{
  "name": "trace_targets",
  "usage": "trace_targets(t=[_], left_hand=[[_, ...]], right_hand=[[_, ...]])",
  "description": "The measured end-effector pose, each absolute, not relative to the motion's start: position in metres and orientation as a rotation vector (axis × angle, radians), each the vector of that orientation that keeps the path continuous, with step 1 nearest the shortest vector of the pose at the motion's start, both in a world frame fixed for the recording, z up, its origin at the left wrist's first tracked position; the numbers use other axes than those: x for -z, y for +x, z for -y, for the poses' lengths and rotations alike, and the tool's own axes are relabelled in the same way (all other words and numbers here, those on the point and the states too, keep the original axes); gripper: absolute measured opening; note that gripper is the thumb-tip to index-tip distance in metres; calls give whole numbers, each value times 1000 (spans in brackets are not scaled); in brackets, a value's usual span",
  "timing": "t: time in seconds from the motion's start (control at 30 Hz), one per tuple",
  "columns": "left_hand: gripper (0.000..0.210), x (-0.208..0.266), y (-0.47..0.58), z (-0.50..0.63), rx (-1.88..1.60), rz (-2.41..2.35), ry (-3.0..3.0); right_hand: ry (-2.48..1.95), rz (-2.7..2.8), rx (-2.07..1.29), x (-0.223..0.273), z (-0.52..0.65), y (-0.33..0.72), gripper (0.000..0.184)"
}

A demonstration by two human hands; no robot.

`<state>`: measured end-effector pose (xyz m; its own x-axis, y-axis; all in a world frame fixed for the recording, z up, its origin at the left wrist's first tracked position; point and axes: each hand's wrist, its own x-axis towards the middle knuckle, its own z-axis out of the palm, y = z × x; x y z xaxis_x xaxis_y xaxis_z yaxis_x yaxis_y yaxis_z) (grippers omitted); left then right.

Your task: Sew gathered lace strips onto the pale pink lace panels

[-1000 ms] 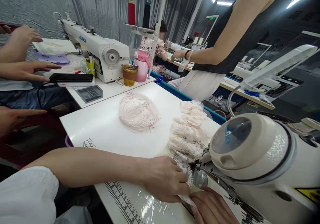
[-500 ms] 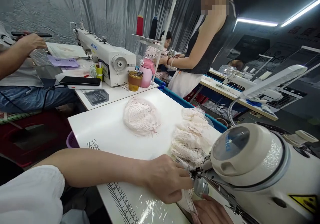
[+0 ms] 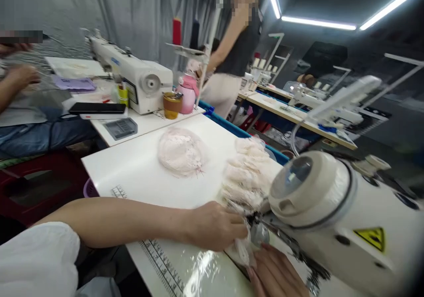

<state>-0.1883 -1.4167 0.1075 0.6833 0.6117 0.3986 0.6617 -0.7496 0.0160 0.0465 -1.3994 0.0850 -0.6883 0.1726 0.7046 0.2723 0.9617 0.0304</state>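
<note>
My left hand (image 3: 217, 227) is closed on cream lace fabric (image 3: 243, 249) close to the needle area of the sewing machine (image 3: 311, 195); its fingertips are partly hidden. Lower down, my right hand (image 3: 278, 272) pinches the near end of the same fabric, thumb on the left and fingers close together. Beyond the needle a gathered heap of cream lace pieces (image 3: 247, 169) lies against the machine head. A rounded pile of pale lace (image 3: 181, 151) with loose reddish threads rests farther back on the white table (image 3: 145, 178).
Printed ruler markings (image 3: 162, 266) run along the table's left part. Behind are a second sewing machine (image 3: 132, 74), an amber cup (image 3: 172, 105), a pink bottle (image 3: 187, 94) and a black phone (image 3: 97, 107). One co-worker sits at left; another person stands at the back.
The view has swung to the right, so everything appears shifted left. Both my hands stay at the fabric by the needle. The standing person's arm and the seated co-worker's hands have shifted.
</note>
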Motion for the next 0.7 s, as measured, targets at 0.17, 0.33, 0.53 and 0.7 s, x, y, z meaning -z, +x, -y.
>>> trace_targets(t=[0.17, 0.33, 0.53, 0.7], left_hand=[[6, -108, -190, 1424, 700, 822, -2941], [20, -101, -189, 1416, 714, 676, -2849], [31, -93, -189, 1417, 684, 589, -2751], [36, -84, -195, 1419, 702, 644, -2737]], right_hand=[[-521, 2412, 12, -92, 1418, 46, 21], [-511, 2423, 51, -80, 1416, 51, 22], [-498, 2430, 29, -75, 1415, 58, 16], [-666, 2487, -10, -75, 1411, 59, 27]])
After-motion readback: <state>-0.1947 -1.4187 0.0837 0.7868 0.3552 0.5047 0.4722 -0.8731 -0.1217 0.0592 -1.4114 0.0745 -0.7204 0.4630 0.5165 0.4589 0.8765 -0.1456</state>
